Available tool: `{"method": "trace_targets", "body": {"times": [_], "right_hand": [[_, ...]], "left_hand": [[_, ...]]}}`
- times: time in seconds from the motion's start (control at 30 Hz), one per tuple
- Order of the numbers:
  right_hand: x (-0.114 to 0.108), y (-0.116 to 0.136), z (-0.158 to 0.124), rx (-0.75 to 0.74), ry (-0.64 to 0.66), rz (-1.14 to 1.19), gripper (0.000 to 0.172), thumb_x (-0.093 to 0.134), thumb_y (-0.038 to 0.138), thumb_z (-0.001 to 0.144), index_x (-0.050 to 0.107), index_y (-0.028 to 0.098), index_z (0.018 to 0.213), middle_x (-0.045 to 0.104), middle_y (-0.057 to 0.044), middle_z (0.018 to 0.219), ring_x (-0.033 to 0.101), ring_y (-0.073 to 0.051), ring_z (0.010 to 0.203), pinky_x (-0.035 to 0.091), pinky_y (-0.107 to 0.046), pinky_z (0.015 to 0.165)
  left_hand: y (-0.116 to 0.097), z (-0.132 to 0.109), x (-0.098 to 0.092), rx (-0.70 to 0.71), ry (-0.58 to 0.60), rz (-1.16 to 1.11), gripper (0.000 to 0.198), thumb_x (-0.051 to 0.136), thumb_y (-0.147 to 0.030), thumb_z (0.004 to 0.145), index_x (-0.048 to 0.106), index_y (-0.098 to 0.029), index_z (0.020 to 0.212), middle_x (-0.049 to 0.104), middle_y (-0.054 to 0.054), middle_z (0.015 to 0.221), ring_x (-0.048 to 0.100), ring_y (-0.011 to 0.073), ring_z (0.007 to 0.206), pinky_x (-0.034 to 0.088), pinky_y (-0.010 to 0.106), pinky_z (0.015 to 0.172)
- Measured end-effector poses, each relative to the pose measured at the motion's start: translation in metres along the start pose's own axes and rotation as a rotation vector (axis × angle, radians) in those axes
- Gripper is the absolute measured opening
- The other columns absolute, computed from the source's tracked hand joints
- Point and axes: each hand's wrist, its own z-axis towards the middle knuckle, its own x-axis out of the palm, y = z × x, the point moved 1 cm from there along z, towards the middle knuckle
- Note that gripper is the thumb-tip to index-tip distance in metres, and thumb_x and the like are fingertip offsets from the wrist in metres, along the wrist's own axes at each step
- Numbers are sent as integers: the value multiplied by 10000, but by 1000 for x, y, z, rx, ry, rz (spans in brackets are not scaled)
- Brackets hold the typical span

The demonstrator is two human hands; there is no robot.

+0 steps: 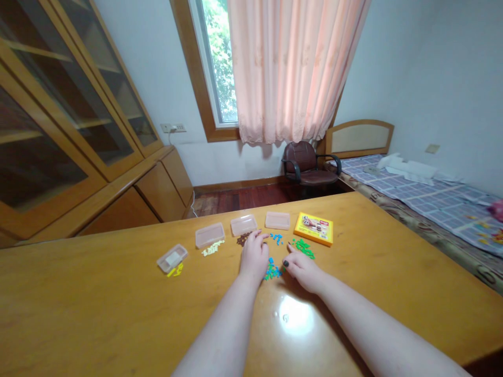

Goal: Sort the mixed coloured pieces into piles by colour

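Observation:
My left hand (pixel 254 256) rests low over the table, fingers stretched forward between a pile of small brown pieces (pixel 241 240) and some small blue pieces (pixel 276 239). My right hand (pixel 304 268) has its index finger extended to the edge of a green pile (pixel 304 248); its thumb is apart, beside a mixed blue and green pile (pixel 272 271). That mixed pile lies between both hands, partly hidden by the left one. I see nothing held in either hand. Farther left are small cream pieces (pixel 212 248) and yellow pieces (pixel 176 270).
Several shallow clear plastic boxes, such as one behind the cream pieces (pixel 209 235) and one at the left (pixel 172 258), stand in an arc on the wooden table (pixel 98 303). A yellow printed box (pixel 313 229) lies at the right. Beyond are a chair (pixel 308 162) and a bed (pixel 416 183).

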Motion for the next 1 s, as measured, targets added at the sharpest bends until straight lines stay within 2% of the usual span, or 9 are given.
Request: {"method": "trace_targets", "body": {"times": [0.13, 0.23, 0.37, 0.5, 0.67, 0.77, 0.83, 0.9, 1.0], "right_hand": [[-6, -5, 2, 145, -84, 6, 496, 228, 478, 909, 311, 214, 497, 339, 69, 462, 439, -119, 490, 171, -458, 1084], [-13, -2, 1, 134, -144, 11, 484, 302, 498, 894, 365, 208, 511, 383, 58, 479, 475, -130, 537, 225, -448, 1055], [-7, 6, -2, 115, -126, 275, 490, 364, 564, 854, 484, 192, 558, 489, 14, 537, 481, -140, 554, 445, -355, 790], [8, 14, -2, 115, -97, 513, 577, 238, 552, 887, 417, 210, 458, 386, 27, 436, 432, -125, 489, 445, -324, 759], [10, 12, 0, 193, -124, 333, 539, 219, 486, 883, 368, 221, 439, 399, 12, 444, 441, -131, 510, 416, -278, 642], [0, 2, 2, 282, -239, 215, 510, 215, 477, 883, 402, 214, 488, 445, 5, 474, 452, -138, 514, 399, -275, 588], [-10, -3, 3, 290, -318, 85, 490, 252, 474, 886, 447, 202, 528, 480, 4, 508, 464, -142, 530, 416, -300, 653], [-19, -2, 3, 215, -308, -90, 455, 315, 449, 888, 515, 184, 577, 526, -4, 556, 487, -150, 575, 413, -351, 780], [-23, 9, 0, 7, -104, -320, 349, 379, 394, 896, 660, 188, 875, 646, -81, 902, 545, -206, 889, 338, -424, 941]], "left_hand": [[-1, 0, 0, 9, 20, -54, 339, 389, -110, 783, 651, -180, 987, 604, 69, 1080, 529, 192, 1055, 402, 381, 987], [0, 1, 0, 12, 22, -93, 333, 388, -101, 780, 647, -178, 974, 625, 57, 1032, 547, 178, 1013, 421, 361, 961], [1, 1, 1, 15, 14, -100, 321, 394, -101, 784, 647, -181, 965, 628, 51, 1029, 549, 174, 1006, 425, 354, 951], [3, 1, 1, 15, 13, -104, 320, 389, -102, 791, 645, -172, 970, 627, 55, 1028, 547, 170, 1008, 422, 345, 951], [3, 1, 1, 18, 19, -107, 318, 386, -100, 792, 646, -175, 959, 630, 53, 1021, 551, 169, 1003, 424, 352, 950], [2, 1, 1, 16, 19, -110, 312, 388, -110, 801, 646, -175, 963, 628, 53, 1026, 551, 168, 1006, 421, 352, 958], [1, 1, 0, 16, 21, -118, 308, 390, -114, 804, 646, -174, 964, 627, 53, 1024, 552, 167, 1005, 421, 350, 960], [0, 1, -1, 11, 24, -124, 307, 390, -114, 804, 647, -175, 961, 628, 53, 1021, 552, 169, 1004, 423, 351, 957], [0, 2, -1, 4, 24, -129, 313, 383, -111, 803, 646, -173, 960, 630, 55, 1019, 553, 169, 1003, 424, 349, 954]]}}
